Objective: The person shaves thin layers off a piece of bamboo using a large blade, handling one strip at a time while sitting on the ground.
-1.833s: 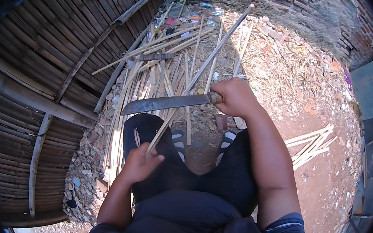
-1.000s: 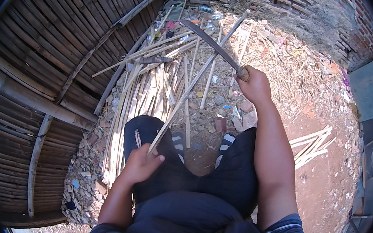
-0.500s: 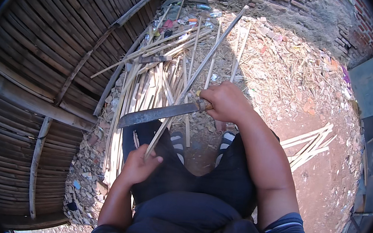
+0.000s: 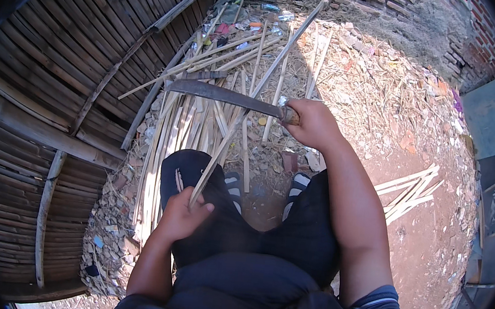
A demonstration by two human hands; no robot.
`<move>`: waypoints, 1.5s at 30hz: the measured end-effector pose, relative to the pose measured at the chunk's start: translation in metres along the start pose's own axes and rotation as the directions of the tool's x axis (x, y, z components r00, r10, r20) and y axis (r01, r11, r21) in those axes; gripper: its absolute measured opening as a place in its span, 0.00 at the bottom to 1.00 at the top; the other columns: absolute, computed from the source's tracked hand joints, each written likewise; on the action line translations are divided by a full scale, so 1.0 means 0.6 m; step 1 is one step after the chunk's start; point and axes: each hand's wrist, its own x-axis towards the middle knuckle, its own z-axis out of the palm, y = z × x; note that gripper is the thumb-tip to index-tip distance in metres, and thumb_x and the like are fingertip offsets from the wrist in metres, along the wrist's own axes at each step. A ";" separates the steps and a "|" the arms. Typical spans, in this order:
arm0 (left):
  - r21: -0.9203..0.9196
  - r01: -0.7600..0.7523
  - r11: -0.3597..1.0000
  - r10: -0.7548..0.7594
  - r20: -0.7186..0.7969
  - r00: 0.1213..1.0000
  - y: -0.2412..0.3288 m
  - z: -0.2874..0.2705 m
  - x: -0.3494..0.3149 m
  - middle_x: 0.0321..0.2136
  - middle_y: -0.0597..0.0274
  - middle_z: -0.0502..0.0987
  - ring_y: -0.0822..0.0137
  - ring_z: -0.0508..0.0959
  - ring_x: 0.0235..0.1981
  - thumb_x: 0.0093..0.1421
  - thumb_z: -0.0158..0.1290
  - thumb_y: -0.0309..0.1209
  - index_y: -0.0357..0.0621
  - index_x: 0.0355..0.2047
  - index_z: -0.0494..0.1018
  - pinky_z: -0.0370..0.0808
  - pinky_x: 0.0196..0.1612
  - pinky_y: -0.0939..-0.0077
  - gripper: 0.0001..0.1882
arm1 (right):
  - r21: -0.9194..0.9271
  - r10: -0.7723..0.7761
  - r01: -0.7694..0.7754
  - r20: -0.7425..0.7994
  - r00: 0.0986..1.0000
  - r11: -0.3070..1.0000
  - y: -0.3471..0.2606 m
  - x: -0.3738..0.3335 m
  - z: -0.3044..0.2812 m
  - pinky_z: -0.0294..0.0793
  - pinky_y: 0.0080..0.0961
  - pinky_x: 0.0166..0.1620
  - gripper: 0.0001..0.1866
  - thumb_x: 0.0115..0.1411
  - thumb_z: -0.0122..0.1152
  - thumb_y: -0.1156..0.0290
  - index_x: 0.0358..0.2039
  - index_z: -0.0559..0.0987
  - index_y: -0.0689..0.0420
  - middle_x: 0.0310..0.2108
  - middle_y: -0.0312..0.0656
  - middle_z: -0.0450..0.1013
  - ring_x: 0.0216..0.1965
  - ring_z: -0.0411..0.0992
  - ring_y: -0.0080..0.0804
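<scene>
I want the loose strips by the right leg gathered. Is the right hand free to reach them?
Probably not yet. The right hand grips the machete over the long bamboo strip; the small bundle of strips lies unobstructed on bare dirt.

Left hand (image 4: 181, 215) grips near end of long bamboo strip (image 4: 253, 98), which runs forward up middle, splitting space ahead. Right hand (image 4: 313, 124) holds machete (image 4: 217, 94) crosswise over strip, blade barring way toward left. Woven bamboo panel (image 4: 55, 86) walls off left side. Pile of split bamboo slats (image 4: 178, 129) clutters ground between panel and knees. Right side: open dirt (image 4: 431, 246), only small slat bundle (image 4: 409, 192) there. Brick wall (image 4: 390, 0) closes far end.
</scene>
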 end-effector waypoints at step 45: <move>0.302 -0.030 0.953 0.076 -0.141 0.987 0.025 0.032 -0.010 0.19 0.51 0.76 0.48 0.82 0.24 0.61 0.69 0.42 0.37 0.41 0.75 0.78 0.30 0.59 0.21 | 0.007 0.231 -0.247 0.319 0.919 0.969 0.021 0.019 -0.023 0.80 0.48 0.50 0.23 0.57 0.74 0.55 0.46 0.85 0.57 0.40 0.55 0.83 0.45 0.81 0.57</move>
